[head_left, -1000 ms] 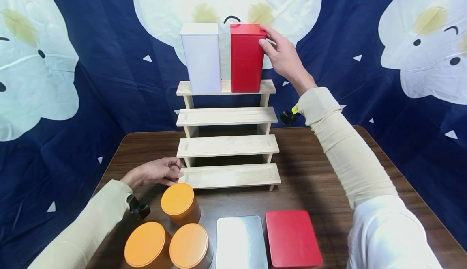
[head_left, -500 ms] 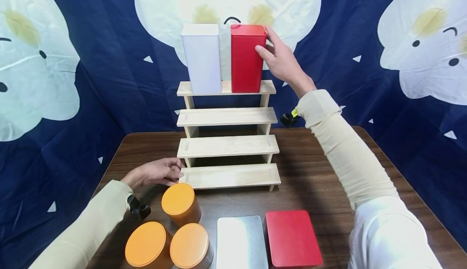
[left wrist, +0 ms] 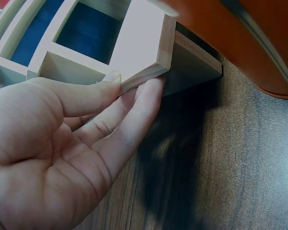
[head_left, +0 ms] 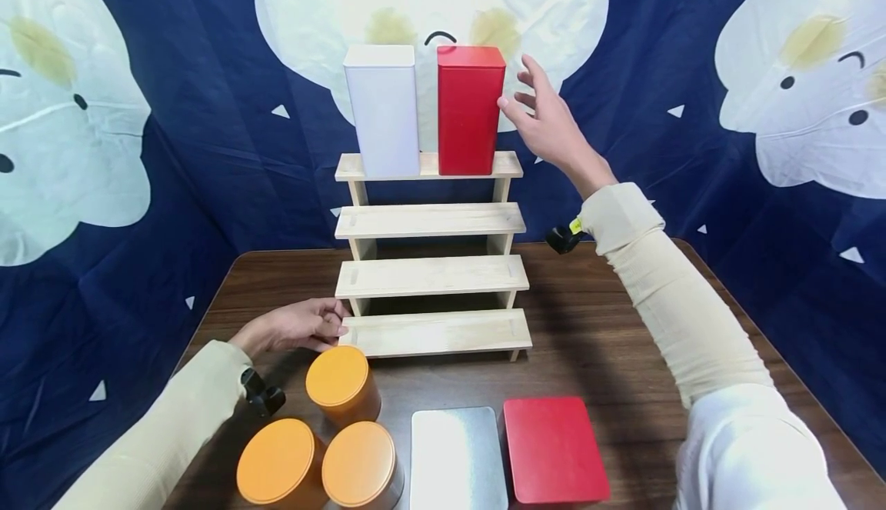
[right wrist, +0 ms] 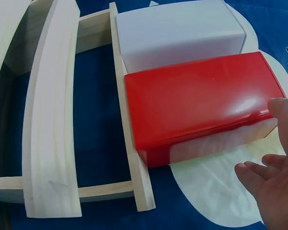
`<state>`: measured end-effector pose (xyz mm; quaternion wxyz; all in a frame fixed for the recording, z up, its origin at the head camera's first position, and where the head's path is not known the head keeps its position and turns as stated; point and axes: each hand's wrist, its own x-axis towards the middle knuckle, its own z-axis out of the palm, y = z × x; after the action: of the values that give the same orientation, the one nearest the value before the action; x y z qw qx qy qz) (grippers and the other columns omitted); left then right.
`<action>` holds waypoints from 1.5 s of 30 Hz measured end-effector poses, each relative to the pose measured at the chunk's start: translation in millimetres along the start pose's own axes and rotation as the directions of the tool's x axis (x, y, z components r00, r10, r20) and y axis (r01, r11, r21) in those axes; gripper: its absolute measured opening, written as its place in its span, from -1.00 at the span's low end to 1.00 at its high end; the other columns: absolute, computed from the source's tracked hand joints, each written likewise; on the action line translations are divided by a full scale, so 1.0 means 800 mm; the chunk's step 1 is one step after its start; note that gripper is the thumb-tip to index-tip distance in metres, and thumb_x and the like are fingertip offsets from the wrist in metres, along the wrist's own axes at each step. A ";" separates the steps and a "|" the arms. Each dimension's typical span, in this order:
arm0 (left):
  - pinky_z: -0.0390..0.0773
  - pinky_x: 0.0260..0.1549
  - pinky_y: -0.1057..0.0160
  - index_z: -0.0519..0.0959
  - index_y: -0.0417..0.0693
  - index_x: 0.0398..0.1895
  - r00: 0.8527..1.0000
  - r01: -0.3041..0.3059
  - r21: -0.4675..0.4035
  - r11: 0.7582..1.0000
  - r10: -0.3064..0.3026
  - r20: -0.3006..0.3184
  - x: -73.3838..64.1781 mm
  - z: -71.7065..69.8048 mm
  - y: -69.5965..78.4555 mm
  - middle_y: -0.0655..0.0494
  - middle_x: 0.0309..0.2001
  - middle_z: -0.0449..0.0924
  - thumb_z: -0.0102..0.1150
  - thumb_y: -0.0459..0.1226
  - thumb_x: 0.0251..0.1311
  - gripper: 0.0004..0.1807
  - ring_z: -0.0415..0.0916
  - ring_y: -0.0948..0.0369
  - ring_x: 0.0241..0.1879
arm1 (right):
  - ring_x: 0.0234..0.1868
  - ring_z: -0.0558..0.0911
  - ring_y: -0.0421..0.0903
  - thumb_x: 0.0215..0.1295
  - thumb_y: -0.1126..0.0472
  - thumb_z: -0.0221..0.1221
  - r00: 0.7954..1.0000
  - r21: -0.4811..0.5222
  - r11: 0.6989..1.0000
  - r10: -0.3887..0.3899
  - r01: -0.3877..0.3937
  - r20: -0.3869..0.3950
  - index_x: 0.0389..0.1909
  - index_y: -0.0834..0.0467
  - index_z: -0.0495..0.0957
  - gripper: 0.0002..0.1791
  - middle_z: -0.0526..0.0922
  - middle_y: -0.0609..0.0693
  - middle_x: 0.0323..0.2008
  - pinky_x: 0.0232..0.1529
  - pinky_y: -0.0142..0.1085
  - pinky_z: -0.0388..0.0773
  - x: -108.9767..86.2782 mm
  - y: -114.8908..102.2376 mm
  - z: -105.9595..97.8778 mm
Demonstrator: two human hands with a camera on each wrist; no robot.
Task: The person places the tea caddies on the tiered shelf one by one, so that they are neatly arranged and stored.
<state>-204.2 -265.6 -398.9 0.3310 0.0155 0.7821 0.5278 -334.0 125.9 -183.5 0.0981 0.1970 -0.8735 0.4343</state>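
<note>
A stepped wooden shelf with several tiers stands on the table. On its top tier are a tall white tin and, to its right, a tall red tin, both upright. My right hand is at the red tin's right side with fingers spread, the thumb tip close to the tin's side and the other fingers apart from it. Down at the left, my left hand pinches the left end of the lowest tier; in the left wrist view, the thumb lies on top of the board and fingers support it underneath.
Several orange round tins stand at the front left, one close by my left hand. A silver tin and a square red tin sit at the front of the brown table. A blue cloth hangs behind.
My right hand has loosened from the tall red tin and drawn back to the right, its fingers spreading. The left hand and both tall tins stay where they were.
</note>
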 end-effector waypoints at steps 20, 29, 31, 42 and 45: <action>0.59 -0.37 0.28 0.30 -0.21 -0.07 1.000 0.004 -0.001 1.000 -0.004 -0.002 0.000 0.002 0.002 0.05 -0.40 0.41 0.14 -0.33 0.27 -0.72 0.41 0.17 -0.39 | 0.40 0.29 -0.11 0.41 -0.02 0.02 0.988 0.063 0.987 -0.151 0.150 0.018 0.50 -0.13 -0.16 -0.23 0.13 -0.01 0.45 0.38 -0.17 0.24 -0.054 0.020 0.007; 0.59 -0.35 0.27 0.30 -0.20 -0.08 1.000 0.003 0.002 1.000 -0.003 -0.006 0.000 0.001 0.000 0.06 -0.39 0.40 0.14 -0.32 0.27 -0.73 0.41 0.17 -0.38 | 0.39 0.29 -0.11 0.40 0.08 0.06 0.979 0.097 0.977 -0.196 0.189 0.061 0.49 -0.07 -0.11 -0.25 0.18 -0.04 0.42 0.37 -0.13 0.25 -0.087 0.018 0.009; 0.59 -0.35 0.27 0.30 -0.20 -0.07 1.000 0.000 -0.001 1.000 0.000 -0.003 0.001 0.001 0.000 0.06 -0.39 0.40 0.15 -0.32 0.27 -0.72 0.41 0.18 -0.38 | 0.39 0.29 -0.10 0.41 0.12 0.06 0.977 0.108 0.975 -0.201 0.193 0.069 0.49 -0.05 -0.09 -0.26 0.19 -0.04 0.41 0.36 -0.11 0.26 -0.095 0.019 0.010; 0.60 -0.35 0.26 0.29 -0.19 -0.06 1.000 0.007 -0.020 1.000 -0.007 0.004 0.003 0.000 -0.003 0.05 -0.38 0.41 0.13 -0.33 0.28 -0.72 0.43 0.18 -0.38 | 0.37 0.31 0.03 0.41 0.27 0.04 0.966 0.186 0.962 -0.225 0.200 0.125 0.49 0.04 -0.07 -0.28 0.21 0.07 0.39 0.35 -0.06 0.27 -0.144 0.030 0.020; 0.60 -0.36 0.27 0.29 -0.20 -0.05 1.000 0.003 -0.012 1.000 -0.003 0.002 0.003 0.000 -0.003 0.04 -0.36 0.41 0.14 -0.32 0.28 -0.71 0.41 0.18 -0.38 | 0.36 0.32 -0.01 0.40 0.24 0.06 0.961 0.206 0.954 -0.246 0.217 0.129 0.48 -0.02 -0.04 -0.28 0.23 0.02 0.38 0.34 -0.11 0.28 -0.157 0.031 0.023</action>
<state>-205.3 -265.9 -402.3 0.3324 0.0129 0.7787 0.5319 -231.5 157.3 -255.1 0.0618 0.3393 -0.8039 0.4846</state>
